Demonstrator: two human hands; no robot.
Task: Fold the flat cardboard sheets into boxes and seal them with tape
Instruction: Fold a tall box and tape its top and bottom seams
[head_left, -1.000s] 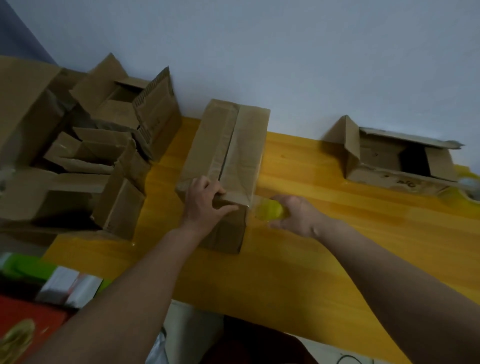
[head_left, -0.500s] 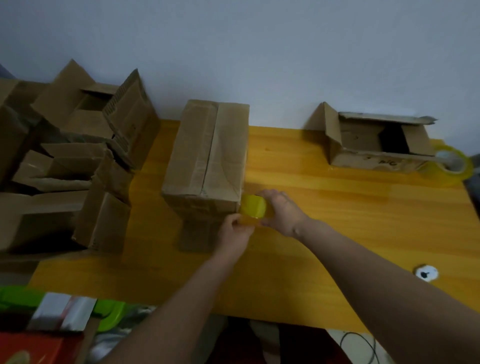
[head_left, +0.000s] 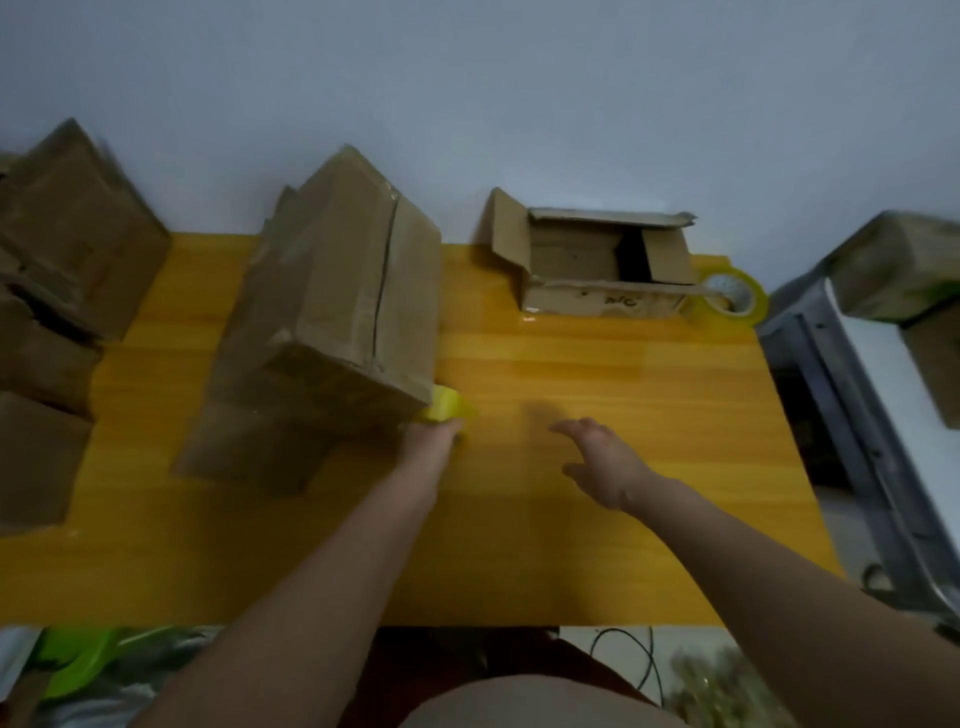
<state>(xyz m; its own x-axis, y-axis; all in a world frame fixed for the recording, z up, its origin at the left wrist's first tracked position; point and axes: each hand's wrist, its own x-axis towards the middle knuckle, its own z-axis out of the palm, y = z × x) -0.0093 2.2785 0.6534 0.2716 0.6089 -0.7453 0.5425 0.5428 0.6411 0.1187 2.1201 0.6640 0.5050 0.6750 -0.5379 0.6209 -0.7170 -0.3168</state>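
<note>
Your frame is dim and soft overall. Motion blur smears the left cardboard pile (head_left: 62, 291) and the frame edges, which bow with wide-angle distortion. Faint glare on the worktop (head_left: 597, 364); your right hand (head_left: 605, 462) casts a soft shadow.

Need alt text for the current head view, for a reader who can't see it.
The left hand holds a yellow tape roll against the near corner of a closed cardboard box on a yellow table; the right hand hovers open beside it.
</note>
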